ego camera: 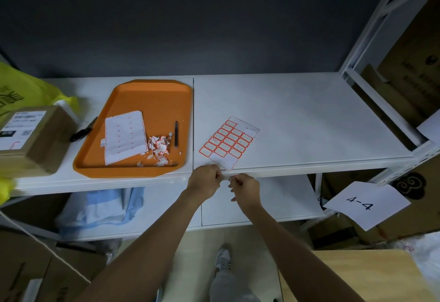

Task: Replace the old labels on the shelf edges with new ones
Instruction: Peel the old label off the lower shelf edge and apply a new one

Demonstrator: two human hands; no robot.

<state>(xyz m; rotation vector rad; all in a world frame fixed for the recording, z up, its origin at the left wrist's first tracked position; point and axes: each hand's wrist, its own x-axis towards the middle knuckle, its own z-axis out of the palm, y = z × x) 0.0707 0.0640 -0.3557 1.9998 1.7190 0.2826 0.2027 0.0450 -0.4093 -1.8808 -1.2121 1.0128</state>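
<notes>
My left hand (205,181) and my right hand (245,187) meet at the front edge of the white shelf (309,168), pinching a small white label (226,178) between their fingertips against that edge. Just behind them on the shelf lies a sheet of red-bordered labels (228,143), with several of its labels gone. An orange tray (152,92) to the left holds a used-up label sheet (125,136), a heap of torn label scraps (160,147) and a black pen (176,133).
A cardboard box (33,139) and a yellow bag (26,89) stand at the shelf's left end, with a black knife-like tool (82,131) beside the tray. A paper marked 4-4 (366,204) hangs at the right. Folded blue cloth (100,209) lies on the lower shelf.
</notes>
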